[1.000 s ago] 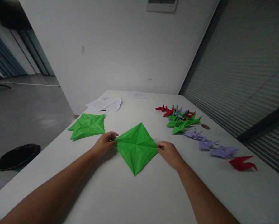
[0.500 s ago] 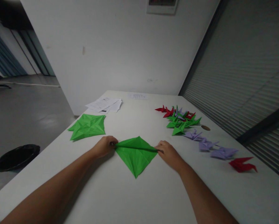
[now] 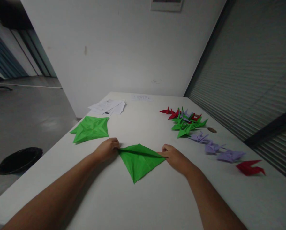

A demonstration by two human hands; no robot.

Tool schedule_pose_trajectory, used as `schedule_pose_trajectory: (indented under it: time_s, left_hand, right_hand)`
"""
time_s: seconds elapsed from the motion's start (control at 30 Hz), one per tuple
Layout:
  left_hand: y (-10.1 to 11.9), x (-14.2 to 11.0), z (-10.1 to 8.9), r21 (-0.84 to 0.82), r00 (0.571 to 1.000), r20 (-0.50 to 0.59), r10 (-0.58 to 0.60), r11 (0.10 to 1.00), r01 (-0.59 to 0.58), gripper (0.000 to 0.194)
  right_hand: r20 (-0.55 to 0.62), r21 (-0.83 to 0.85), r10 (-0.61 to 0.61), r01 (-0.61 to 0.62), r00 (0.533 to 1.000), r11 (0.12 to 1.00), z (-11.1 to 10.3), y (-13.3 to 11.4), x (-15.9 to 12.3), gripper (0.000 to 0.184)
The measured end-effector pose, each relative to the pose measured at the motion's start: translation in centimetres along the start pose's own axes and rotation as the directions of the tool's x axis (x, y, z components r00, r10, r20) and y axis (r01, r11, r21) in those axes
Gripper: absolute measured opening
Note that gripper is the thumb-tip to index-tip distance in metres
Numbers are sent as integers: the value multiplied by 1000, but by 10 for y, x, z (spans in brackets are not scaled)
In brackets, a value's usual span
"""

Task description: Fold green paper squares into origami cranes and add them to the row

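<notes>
A creased green sheet of origami paper [image 3: 139, 163] lies on the white table in front of me, one corner pointing toward me. Along its middle runs a raised fold, and the far part tilts up. My left hand [image 3: 109, 149] pinches the left corner, its fingers closed. At the right corner my right hand [image 3: 173, 156] grips the paper between thumb and index finger, with the index finger stretched along the edge. More creased green sheets [image 3: 91, 129] lie stacked to the left, beyond my left hand.
Folded paper cranes [image 3: 188, 126] in red, green and purple crowd the right side. Purple cranes [image 3: 212, 147] and a red crane [image 3: 250, 167] line the right edge. Printed papers [image 3: 107, 107] lie far left. A black bin [image 3: 19, 161] stands on the floor; blinds [image 3: 253, 70] border the right.
The sheet's right corner has shifted slightly right with my right hand, and its near corner has swung a little left. The far corner sits lower. Both hands keep their pinch.
</notes>
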State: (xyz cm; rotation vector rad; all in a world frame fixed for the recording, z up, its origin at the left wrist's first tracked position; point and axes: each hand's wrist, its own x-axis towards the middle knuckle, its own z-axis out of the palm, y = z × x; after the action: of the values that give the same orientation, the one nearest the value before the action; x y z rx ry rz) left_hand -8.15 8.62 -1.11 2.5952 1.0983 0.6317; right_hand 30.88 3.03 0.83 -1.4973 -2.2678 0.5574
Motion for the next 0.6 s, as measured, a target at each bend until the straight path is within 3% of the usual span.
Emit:
schedule_pose_trajectory:
  time_s: [0.13, 0.23, 0.3, 0.4, 0.47, 0.6]
  left_hand:
    - [2, 0, 0, 62, 1000, 15, 23, 998, -24, 32]
    - [5, 0, -2, 96, 1000, 25, 7, 995, -10, 32]
    - [6, 0, -3, 108, 1000, 29, -11, 994, 7, 30]
    - [8, 1, -4, 120, 999, 35, -26, 993, 21, 28]
    - [8, 1, -4, 129, 999, 38, -29, 991, 24, 27]
    - [8, 1, -3, 135, 999, 34, -24, 991, 19, 27]
  right_hand:
    - [-30, 11, -51, 51, 998, 999, 0, 3, -1, 24]
    - [-140, 52, -117, 126, 983, 991, 0, 8, 0, 50]
    - [-277, 101, -65, 96, 959, 990, 1, 12, 2, 47]
    - [-446, 257, 108, 11, 888, 966, 6, 18, 5, 32]
    - [-455, 387, 190, 1, 870, 922, 10, 18, 6, 31]
    - [-315, 461, 152, 11, 937, 887, 18, 9, 3, 57]
